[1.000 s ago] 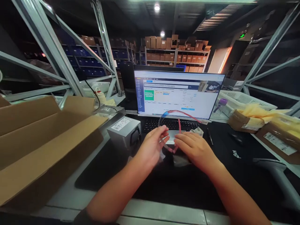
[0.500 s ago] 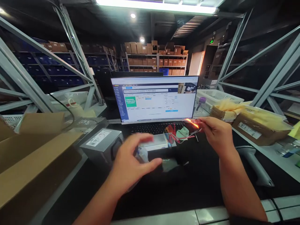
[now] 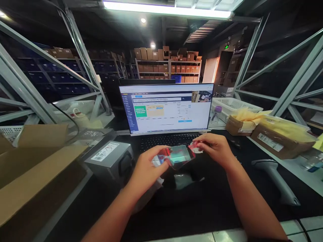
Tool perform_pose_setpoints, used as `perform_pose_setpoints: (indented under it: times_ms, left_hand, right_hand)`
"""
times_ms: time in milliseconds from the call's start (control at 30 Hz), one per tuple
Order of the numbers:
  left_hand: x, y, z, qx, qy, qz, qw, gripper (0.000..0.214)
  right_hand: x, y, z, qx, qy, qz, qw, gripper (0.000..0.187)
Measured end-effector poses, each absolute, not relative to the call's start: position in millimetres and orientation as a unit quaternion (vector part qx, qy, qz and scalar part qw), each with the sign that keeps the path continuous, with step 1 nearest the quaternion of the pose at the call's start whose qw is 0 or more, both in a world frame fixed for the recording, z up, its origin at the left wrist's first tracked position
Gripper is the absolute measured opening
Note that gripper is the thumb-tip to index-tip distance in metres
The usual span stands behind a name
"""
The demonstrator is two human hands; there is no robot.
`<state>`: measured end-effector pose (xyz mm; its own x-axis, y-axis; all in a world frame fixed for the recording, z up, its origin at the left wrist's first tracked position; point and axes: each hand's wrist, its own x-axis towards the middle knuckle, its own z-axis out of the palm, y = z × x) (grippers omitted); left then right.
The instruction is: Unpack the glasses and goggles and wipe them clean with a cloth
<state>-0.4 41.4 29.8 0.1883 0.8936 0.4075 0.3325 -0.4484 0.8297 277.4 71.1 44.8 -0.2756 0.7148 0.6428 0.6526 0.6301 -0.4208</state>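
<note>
My left hand [image 3: 150,163] pinches one end of a clear flat plastic case [image 3: 182,155], with thumb and fingers on its near left side. Reddish and greenish tints show through the case. At the case's far right end, my right hand [image 3: 214,146] has its fingertips closed on a small pinkish-red strip [image 3: 193,147]. A pale piece lies just below those fingertips, too blurred to name. On the black mat [image 3: 202,208], a small clear plastic bag [image 3: 182,180] lies below the case. More crumpled clear plastic [image 3: 148,193] is partly behind my left forearm.
A monitor [image 3: 161,111] stands behind the keyboard [image 3: 161,139]. To the left are a grey box [image 3: 108,161] with a white label and an open cardboard box [image 3: 42,161]. A barcode scanner [image 3: 277,181] rests at right, near cartons [image 3: 280,137] of yellow packets.
My left hand has moved right and closed on the clear case, which is now lifted and tilted. My right hand has come left and down to the case's end. The monitor's page shows an added orange panel.
</note>
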Motion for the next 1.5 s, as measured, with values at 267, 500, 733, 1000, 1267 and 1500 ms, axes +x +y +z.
perform_pose_setpoints:
  times_ms: [267,500,733,1000,1267,1500]
  left_hand:
    - [0.7,33.4,30.8,0.725,0.439,0.508,0.154,0.038]
    - [-0.9,24.1,35.4,0.732,0.419,0.528,0.097,0.036]
    - [-3.7,22.1,36.7,0.721,0.436,0.529,0.105,0.035]
    - [-5.4,22.6,37.6,0.681,0.472,0.539,0.151,0.033]
    - [0.2,23.7,34.3,0.664,0.436,0.584,0.167,0.044]
    - [8.7,13.7,29.6,0.687,0.418,0.584,0.109,0.052]
  right_hand:
    - [305.2,152.5,-28.7,-0.669,-0.704,0.02,0.237,0.041]
    - [311.2,164.5,-52.0,-0.693,-0.7,0.001,0.173,0.016]
    - [318.7,158.3,-26.6,-0.723,-0.596,0.044,0.348,0.022]
    - [293.8,122.8,19.7,-0.538,-0.54,0.367,0.534,0.031]
    - [205.0,34.2,36.9,-0.22,-0.476,0.668,0.528,0.025]
    - [191.3,11.7,24.0,-0.125,-0.62,0.606,0.483,0.035]
